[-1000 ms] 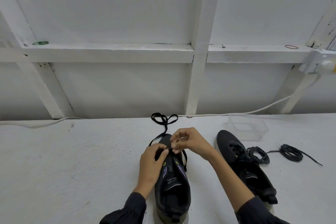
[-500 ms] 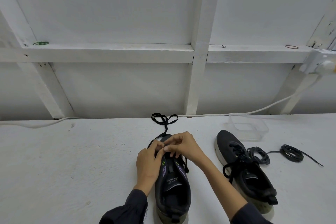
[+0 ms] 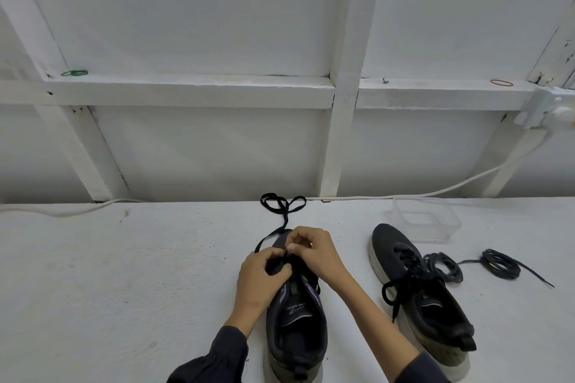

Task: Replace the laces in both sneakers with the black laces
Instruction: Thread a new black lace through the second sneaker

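Container (image 3: 423,221) stands beyond the laced sneaker (image 3: 417,289). Left hand (image 3: 261,277) grips the near sneaker (image 3: 295,329); right hand (image 3: 314,252) pinches its black lace (image 3: 281,207).

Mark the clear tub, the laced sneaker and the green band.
Clear tub (image 3: 432,235), head view, front wall.
Laced sneaker (image 3: 407,261), head view, laced upper.
Green band (image 3: 74,73), head view, middle of the loops.

L hand (image 3: 260,275) fwd, R hand (image 3: 315,253) lowered

I get soft, even, greyish light, with only faint shadows beside the sneakers (image 3: 295,329) on the tabletop (image 3: 124,289). The wall beams (image 3: 186,92) bend toward the picture's edges, and detail is slightly soft.
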The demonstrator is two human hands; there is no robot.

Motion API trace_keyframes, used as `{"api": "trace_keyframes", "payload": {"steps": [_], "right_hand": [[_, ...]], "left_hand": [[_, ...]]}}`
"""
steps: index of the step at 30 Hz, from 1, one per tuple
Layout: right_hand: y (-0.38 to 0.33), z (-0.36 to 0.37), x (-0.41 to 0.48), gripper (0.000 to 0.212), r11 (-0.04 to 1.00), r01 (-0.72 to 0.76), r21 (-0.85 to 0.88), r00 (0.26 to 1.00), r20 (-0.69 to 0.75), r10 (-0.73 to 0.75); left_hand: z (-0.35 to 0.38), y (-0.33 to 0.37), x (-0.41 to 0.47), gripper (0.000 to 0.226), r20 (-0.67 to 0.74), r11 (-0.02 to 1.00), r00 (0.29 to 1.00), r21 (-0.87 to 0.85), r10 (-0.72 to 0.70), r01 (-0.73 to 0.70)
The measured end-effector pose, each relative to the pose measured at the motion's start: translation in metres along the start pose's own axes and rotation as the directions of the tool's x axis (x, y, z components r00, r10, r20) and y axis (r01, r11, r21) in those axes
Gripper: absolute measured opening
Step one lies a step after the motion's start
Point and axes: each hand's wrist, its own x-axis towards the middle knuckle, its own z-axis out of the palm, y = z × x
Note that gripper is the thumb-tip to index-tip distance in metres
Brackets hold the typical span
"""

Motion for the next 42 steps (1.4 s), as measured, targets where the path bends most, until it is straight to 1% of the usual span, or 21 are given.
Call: {"api": "trace_keyframes", "payload": {"steps": [3,5,7,9,11,13,15,17,20,22,27,32,35,38,40,42], "right_hand": [[-0.003,-0.006,0.004,0.028,0.981,-0.059,0.185,0.994,-0.077,0.074],[-0.005,-0.01,0.006,0.025,0.944,-0.094,0.315,0.989,-0.076,0.124],[-0.006,-0.012,0.004,0.021,0.92,-0.106,0.376,0.99,-0.045,0.132],[-0.007,-0.015,0.001,0.017,0.924,-0.109,0.368,0.994,0.015,0.111],[-0.01,-0.019,0.002,0.015,0.944,-0.102,0.313,0.994,0.064,0.086],[-0.011,-0.023,0.007,0.015,0.965,-0.087,0.247,0.994,0.087,0.067],[-0.012,-0.025,0.01,0.015,0.979,-0.065,0.194,0.993,0.112,0.043],[-0.012,-0.024,0.01,0.017,0.982,-0.057,0.178,0.991,0.131,0.034],[-0.014,-0.023,0.011,0.023,0.984,-0.059,0.167,0.995,0.092,0.044],[-0.017,-0.023,0.011,0.024,0.987,-0.046,0.152,0.998,0.059,0.038],[-0.029,-0.021,0.014,0.024,0.992,-0.004,0.128,0.999,0.049,-0.002],[-0.054,-0.035,0.025,0.026,0.963,-0.004,0.268,1.0,0.027,-0.003],[-0.075,-0.044,0.032,0.026,0.938,0.04,0.343,0.999,0.01,-0.046],[-0.085,-0.05,0.047,0.025,0.893,0.099,0.439,0.995,-0.063,-0.08],[-0.083,-0.048,0.056,0.024,0.852,0.102,0.513,0.992,-0.119,-0.048],[-0.073,-0.042,0.061,0.02,0.807,0.076,0.585,0.989,-0.144,0.012]], "left_hand": [[0.002,-0.001,-0.001,0.022,-0.005,1.0,1.0,0.02,-0.002,0.002],[0.003,-0.002,-0.002,0.022,-0.008,1.0,1.0,0.026,0.013,-0.013],[0.003,-0.003,-0.001,0.021,0.002,0.999,1.0,0.04,0.024,-0.024],[0.001,-0.001,0.002,0.021,0.022,0.997,0.999,0.07,0.027,-0.028],[-0.001,0.005,0.007,0.02,0.039,0.997,0.999,0.064,0.035,-0.038],[-0.002,0.011,0.012,0.02,0.067,0.999,0.996,-0.003,0.052,-0.052],[0.0,0.014,0.016,0.017,0.128,0.996,0.99,-0.074,0.064,-0.055],[0.005,0.014,0.019,0.026,0.171,0.995,0.983,-0.089,0.059,-0.044],[0.008,0.01,0.02,0.017,0.16,0.996,0.986,-0.077,0.048,-0.036],[0.009,0.009,0.018,0.016,0.162,0.997,0.986,-0.076,0.043,-0.031],[0.01,0.011,0.015,0.016,0.156,0.998,0.987,-0.054,0.032,-0.023],[0.01,0.006,0.016,0.016,0.156,0.995,0.987,-0.103,0.032,-0.016],[0.011,0.006,0.017,0.015,0.162,0.995,0.987,-0.105,0.022,-0.005],[0.011,0.005,0.016,0.015,0.165,0.993,0.986,-0.121,0.008,0.012],[0.011,0.005,0.017,0.014,0.181,0.992,0.983,-0.121,-0.017,0.04],[0.01,0.007,0.019,0.012,0.217,0.989,0.975,-0.127,-0.044,0.073]]}}
